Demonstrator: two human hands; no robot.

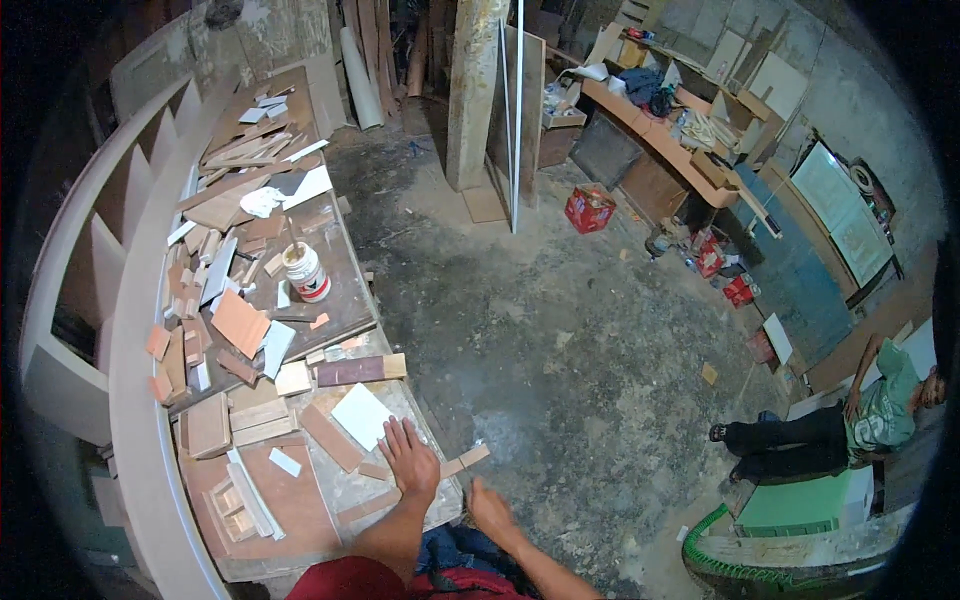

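White square panel (pixel 361 415), dark brown strip (pixel 350 371), orange-brown board (pixel 240 322).

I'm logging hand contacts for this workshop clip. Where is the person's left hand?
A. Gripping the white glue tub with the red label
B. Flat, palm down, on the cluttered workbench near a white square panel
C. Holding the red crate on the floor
B: the left hand lies spread, palm down, on the workbench just below the white square panel, holding nothing.

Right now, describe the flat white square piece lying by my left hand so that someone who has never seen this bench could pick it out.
Start at the long workbench strewn with wood offcuts on the left. At its near end the left hand lies flat; the white square panel lies just beyond its fingertips, turned cornerwise. It is the only clean white square there, among brown wood strips.
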